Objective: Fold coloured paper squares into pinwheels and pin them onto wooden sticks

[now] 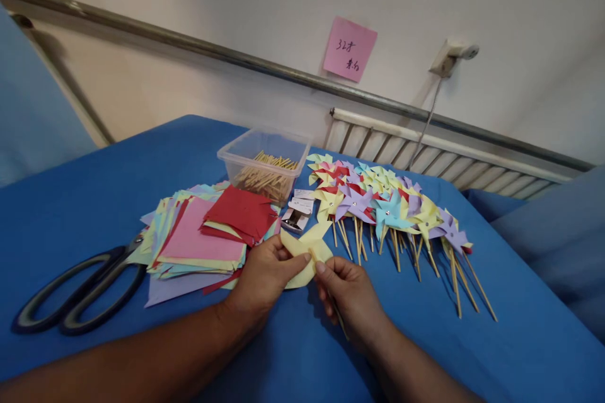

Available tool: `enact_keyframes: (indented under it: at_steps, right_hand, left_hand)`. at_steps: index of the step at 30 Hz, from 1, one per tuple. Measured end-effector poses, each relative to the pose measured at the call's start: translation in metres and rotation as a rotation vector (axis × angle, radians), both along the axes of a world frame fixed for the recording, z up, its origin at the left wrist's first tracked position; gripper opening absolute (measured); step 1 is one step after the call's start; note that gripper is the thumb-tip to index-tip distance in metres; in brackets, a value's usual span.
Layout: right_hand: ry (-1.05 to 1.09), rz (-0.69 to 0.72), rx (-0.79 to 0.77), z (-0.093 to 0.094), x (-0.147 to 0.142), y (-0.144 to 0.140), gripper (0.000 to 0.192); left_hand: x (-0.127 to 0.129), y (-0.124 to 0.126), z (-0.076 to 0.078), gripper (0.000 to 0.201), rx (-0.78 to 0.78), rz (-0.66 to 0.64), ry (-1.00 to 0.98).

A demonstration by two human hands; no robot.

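Note:
My left hand [267, 271] pinches a pale yellow paper pinwheel [309, 240] near its middle, thumb on the folded centre. Beside it, my right hand [347, 293] is closed around a thin wooden stick [339, 318] that slants down below the paper. The right thumb and forefinger touch the pinwheel's lower right edge; the stick's upper end is hidden by paper and fingers. Just behind the pinwheel lies a small open box [299, 211] with dark metal bits in it.
Stacked coloured paper squares [203, 233] lie at left, with large scissors [85, 289] partly under them. A clear plastic box [265, 167] holds many sticks. Finished pinwheels [390, 208] on sticks lie in a heap at right on the blue cloth [142, 157]. A radiator [425, 154] stands behind.

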State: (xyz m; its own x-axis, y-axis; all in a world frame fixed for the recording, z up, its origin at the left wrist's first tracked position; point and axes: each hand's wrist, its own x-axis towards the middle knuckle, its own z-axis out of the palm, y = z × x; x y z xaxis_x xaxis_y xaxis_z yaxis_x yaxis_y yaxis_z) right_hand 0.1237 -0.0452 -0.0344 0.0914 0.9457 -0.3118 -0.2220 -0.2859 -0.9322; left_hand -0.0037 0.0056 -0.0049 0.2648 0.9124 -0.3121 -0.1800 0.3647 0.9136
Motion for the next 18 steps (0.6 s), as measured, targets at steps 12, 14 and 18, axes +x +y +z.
enact_keyframes:
  at_steps: [12, 14, 18]
  right_hand:
    - [0.053, 0.013, -0.019, 0.0033, 0.004, 0.0022, 0.043]
    - [0.052, 0.014, -0.015, 0.0035, 0.0038, 0.0023, 0.043]
    - [0.039, 0.01, -0.014, 0.004, 0.0029, 0.0023, 0.043]
  left_hand:
    - [0.0028, 0.0016, -0.0033, 0.027, 0.035, 0.025, 0.029]
    - [0.0029, 0.0017, -0.0029, 0.027, 0.037, 0.026, 0.035]
    - [0.0036, 0.003, -0.0013, 0.028, 0.041, 0.029, 0.02]
